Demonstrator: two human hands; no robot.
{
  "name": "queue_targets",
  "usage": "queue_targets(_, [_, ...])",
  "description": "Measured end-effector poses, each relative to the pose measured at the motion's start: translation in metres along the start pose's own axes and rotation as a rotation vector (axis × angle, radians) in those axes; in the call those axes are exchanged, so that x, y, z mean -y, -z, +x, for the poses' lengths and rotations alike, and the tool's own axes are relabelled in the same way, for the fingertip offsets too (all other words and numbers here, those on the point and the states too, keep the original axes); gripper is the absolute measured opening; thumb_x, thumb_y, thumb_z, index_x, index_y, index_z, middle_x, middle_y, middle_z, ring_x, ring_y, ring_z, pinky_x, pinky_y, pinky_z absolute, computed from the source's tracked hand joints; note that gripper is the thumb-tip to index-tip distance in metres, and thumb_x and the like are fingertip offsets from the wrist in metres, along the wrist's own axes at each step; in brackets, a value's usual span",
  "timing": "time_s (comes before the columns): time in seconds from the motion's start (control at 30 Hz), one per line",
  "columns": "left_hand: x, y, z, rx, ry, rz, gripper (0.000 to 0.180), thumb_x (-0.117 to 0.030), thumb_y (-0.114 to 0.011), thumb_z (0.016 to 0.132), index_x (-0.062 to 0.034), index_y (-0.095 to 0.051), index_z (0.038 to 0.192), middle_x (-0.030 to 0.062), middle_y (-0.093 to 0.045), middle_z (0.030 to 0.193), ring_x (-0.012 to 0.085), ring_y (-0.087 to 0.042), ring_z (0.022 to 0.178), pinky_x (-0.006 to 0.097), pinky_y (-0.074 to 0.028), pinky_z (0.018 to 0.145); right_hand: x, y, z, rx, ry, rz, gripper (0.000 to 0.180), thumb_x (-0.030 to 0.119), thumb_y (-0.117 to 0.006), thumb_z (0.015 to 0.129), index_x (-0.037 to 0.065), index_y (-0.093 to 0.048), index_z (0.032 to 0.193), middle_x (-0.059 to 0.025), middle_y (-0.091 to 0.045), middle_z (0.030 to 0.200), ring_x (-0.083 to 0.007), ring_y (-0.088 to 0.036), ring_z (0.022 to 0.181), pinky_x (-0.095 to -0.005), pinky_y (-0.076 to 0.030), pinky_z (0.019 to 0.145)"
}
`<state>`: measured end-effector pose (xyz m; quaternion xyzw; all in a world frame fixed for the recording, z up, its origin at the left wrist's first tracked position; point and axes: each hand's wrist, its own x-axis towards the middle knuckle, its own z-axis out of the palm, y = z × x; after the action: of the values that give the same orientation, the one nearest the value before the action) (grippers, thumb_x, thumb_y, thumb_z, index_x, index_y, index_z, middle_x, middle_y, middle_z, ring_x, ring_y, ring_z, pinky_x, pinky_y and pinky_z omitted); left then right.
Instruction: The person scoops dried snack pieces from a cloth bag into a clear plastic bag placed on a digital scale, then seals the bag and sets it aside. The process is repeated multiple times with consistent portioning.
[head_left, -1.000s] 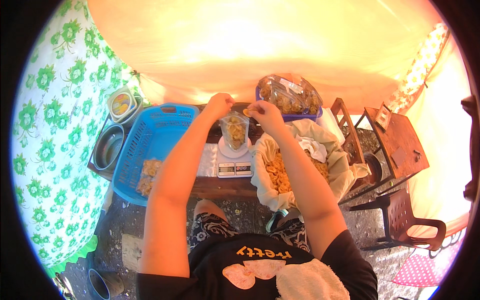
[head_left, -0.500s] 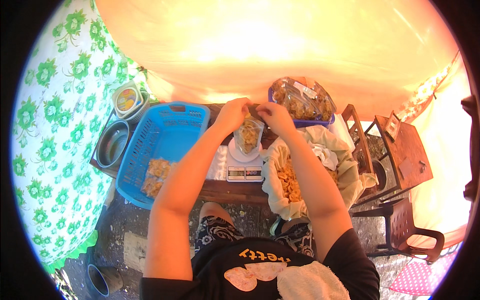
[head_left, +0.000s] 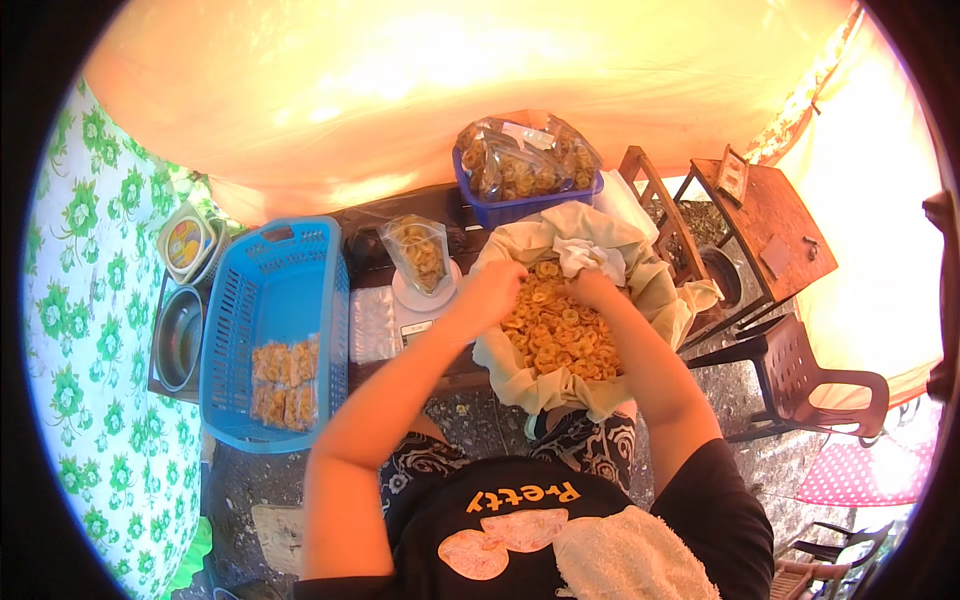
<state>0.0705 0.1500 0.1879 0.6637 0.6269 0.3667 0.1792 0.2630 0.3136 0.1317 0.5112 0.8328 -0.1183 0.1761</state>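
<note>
On the far side we see an orange curtain [head_left: 330, 120], and on the left a green-flowered curtain [head_left: 92, 270]. To the right stand a chair [head_left: 790, 370] and a small desk [head_left: 785, 235] with a wooden frame [head_left: 733, 176] on it. The left forearm crosses in front of the scale [head_left: 408, 299] and hides part of it. A white wad [head_left: 588, 256] lies at the far side of the chips [head_left: 565, 345], just beside the right hand [head_left: 594, 290].

We find the chips in a heap inside a cream cloth [head_left: 505, 365], right of the scale. The left hand [head_left: 507, 283] is at their left edge, the right hand at their far right; the fingertips are partly hidden, so we cannot tell whether either grip is apart or together.

A clear bag [head_left: 420, 255] of chips stands on the scale, its top gaping. Left of it on the surface [head_left: 390, 204] we see a blue basket [head_left: 270, 290] with small packets [head_left: 270, 364] in its near part. Farther left are a bowl [head_left: 180, 340] and a white tub [head_left: 187, 245]. At the far right of the surface, a dark blue tub [head_left: 535, 212] is heaped with filled bags [head_left: 525, 165].
</note>
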Motion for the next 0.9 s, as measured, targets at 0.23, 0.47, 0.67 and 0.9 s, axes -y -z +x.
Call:
queue_targets(0.23, [0.032, -0.111, 0.061, 0.710, 0.117, 0.570, 0.027, -0.005, -0.054, 0.084, -0.0003, -0.061, 0.110, 0.0233, -0.058, 0.118, 0.0389, -0.056, 0.108, 0.042, -0.045, 0.091, 0.009, -0.023, 0.002, 0.220, 0.108, 0.178, 0.108, 0.068, -0.067, 0.069, 0.008, -0.023, 0.147, -0.0304, -0.034, 0.141, -0.0406, -0.044, 0.125, -0.0454, -0.043, 0.097])
queue_targets(0.47, [0.037, -0.133, 0.079, 0.889, 0.348, 0.437, 0.049, -0.030, -0.051, 0.090, -0.0082, -0.051, 0.133, 0.0167, -0.035, 0.146, 0.0390, -0.039, 0.128, 0.044, -0.038, 0.102, -0.002, 0.012, -0.024, 0.432, 0.112, 0.634, 0.109, 0.041, -0.084, 0.063, 0.009, -0.022, 0.147, -0.0235, -0.045, 0.135, -0.0334, -0.054, 0.114, -0.0421, -0.050, 0.085])
queue_targets(0.67, [0.018, -0.097, 0.079, 0.655, 0.701, -0.244, 0.066, -0.035, -0.062, 0.083, 0.0000, -0.041, 0.134, 0.0171, -0.053, 0.124, 0.0277, -0.054, 0.108, 0.037, -0.045, 0.087, -0.002, 0.019, -0.029, 0.431, 0.193, 0.861, 0.095, 0.031, -0.084, 0.067, 0.008, -0.031, 0.142, -0.0158, -0.053, 0.123, -0.0210, -0.057, 0.099, -0.0368, -0.049, 0.070])
queue_targets(0.9, [-0.012, -0.045, 0.053, 0.796, 0.466, -0.509, 0.038, -0.012, -0.061, 0.090, -0.0019, -0.050, 0.125, 0.0067, -0.055, 0.111, 0.0149, -0.055, 0.101, 0.030, -0.049, 0.081, -0.042, 0.061, -0.075, 0.468, 0.471, 0.870, 0.049, 0.011, -0.066, 0.085, 0.008, -0.047, 0.130, -0.0061, -0.051, 0.124, -0.0108, -0.052, 0.106, -0.0258, -0.047, 0.072])
